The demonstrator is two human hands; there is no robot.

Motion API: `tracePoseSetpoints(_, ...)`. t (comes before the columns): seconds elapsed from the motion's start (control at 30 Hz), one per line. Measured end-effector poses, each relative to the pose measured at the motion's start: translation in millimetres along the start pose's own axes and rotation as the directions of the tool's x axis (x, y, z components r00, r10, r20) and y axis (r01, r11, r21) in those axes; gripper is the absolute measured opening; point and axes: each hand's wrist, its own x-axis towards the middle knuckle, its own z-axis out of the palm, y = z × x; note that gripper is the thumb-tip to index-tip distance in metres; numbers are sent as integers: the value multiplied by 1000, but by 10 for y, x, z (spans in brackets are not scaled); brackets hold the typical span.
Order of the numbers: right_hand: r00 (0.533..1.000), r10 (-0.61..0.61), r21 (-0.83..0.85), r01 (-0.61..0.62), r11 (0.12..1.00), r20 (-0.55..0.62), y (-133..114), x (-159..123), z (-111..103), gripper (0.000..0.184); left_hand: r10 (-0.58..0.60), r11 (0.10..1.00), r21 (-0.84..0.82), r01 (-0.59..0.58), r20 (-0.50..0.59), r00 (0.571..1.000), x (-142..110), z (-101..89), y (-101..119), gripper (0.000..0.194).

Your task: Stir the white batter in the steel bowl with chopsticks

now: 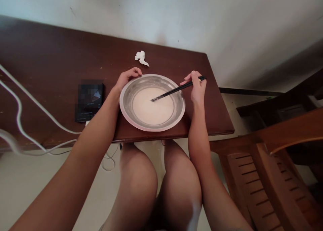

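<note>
A shallow metal bowl (pixel 128 99) of pale, smooth batter sits near the front edge of a dark wooden table (pixel 50 62). My left hand (pixel 126 77) curls over the bowl's far left rim and holds it. My right hand (pixel 196 86), just right of the bowl, is closed on a pair of dark chopsticks (pixel 176 89). Their tips reach down into the batter near the middle of the bowl.
A crumpled white tissue (pixel 141 58) lies behind the bowl. A dark flat device (pixel 88 101) rests to the left, with white cables (pixel 20 120) trailing off the table's left side. A wooden slatted chair (pixel 264 177) stands to the right. My knees are under the table edge.
</note>
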Motion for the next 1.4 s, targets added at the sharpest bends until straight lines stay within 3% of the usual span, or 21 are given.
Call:
tracePoseSetpoints(0.17,990,28,8,-30,1000,141,-57,-36,47,46,-1,1000,5,1,-50,999,-15,22,9,21)
tracePoseSetpoints(0.37,999,49,-37,-49,998,15,-73,-31,25,49,4,999,40,-1,-76,997,-22,40,24,23)
tracePoseSetpoints(0.53,985,58,-30,-54,998,162,-69,-42,50,43,2,999,33,1,-75,997,-30,37,24,23)
tracePoseSetpoints(0.7,1000,22,1,-22,1000,7,-55,-14,11,48,18,996,89,-14,-49,999,-27,33,24,18)
tracePoseSetpoints(0.9,987,32,-25,-28,999,160,-34,-33,49,48,30,992,125,-24,-46,998,-23,44,36,17)
tracePoseSetpoints(1.1,1000,17,-24,-16,1000,26,-37,-15,27,52,17,995,99,-13,-36,999,-20,29,23,16)
tracePoseSetpoints(1.27,990,24,-55,-17,998,139,-63,-37,55,48,45,992,123,-43,-19,999,-7,3,-4,16)
tracePoseSetpoints(1.4,998,15,-47,-13,999,54,-57,-31,35,50,-1,998,66,2,-12,1000,-6,1,7,22)
